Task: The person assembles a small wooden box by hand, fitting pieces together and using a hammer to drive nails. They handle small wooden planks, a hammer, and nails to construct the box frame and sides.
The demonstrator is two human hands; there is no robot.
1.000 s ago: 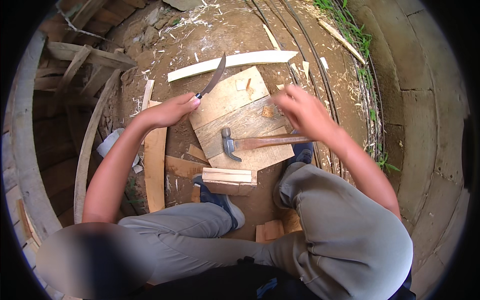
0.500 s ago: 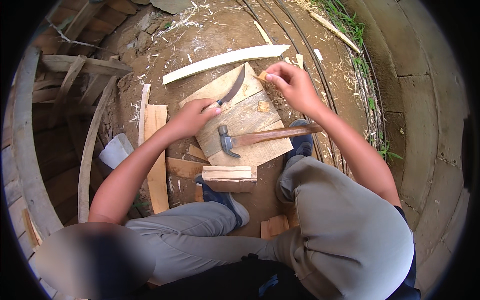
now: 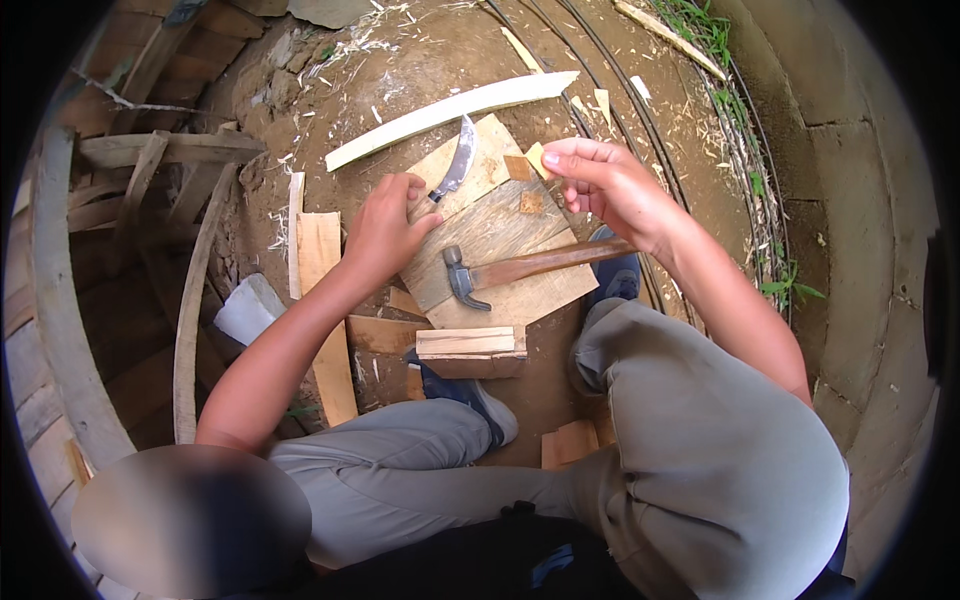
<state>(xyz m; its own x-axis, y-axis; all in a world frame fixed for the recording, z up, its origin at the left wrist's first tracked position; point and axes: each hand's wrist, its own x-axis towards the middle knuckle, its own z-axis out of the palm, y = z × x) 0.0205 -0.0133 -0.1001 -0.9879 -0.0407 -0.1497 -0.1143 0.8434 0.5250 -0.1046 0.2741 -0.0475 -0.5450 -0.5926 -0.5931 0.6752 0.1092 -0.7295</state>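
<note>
Here, ground: we see bare brown dirt (image 3: pixel 420 70) strewn with pale wood shavings, and a patch of grass (image 3: pixel 700 25) at the far right edge.
Old timbers: weathered grey planks and curved ribs (image 3: pixel 140 200) are stacked at our left, well apart from the work.
Legs: our knees in grey trousers (image 3: pixel 700 440) fill the lower part of the view, with a blue shoe (image 3: pixel 465 392) just below the wood pile.
Long strip: a pale, slightly bent wooden slat (image 3: pixel 450 110) lies on the dirt beyond the board.
Board: a square slab of light wood (image 3: pixel 505 245) lies flat on the dirt between our arms and serves as the work surface.
Side plank: a narrow orange-brown plank (image 3: pixel 322 300) lies on the ground under our left forearm.
Hammer: a claw hammer (image 3: pixel 520 268) rests on the board, its metal head toward our left and its wooden handle running toward our right wrist.
Offcuts: short blocks of wood (image 3: pixel 468 342) are stacked at the near edge of the board.
Left hand: our left hand (image 3: pixel 385 235) is closed around the handle of a curved knife (image 3: pixel 455 170), whose grey blade points away from us over the board's far corner.
Right hand: our right hand (image 3: pixel 605 180) is raised above the board's far right edge, fingers pinched narrowly on a small wood chip (image 3: pixel 537 158).
Small piece: one more brown chip (image 3: pixel 531 202) lies on the board just below that hand.
</note>
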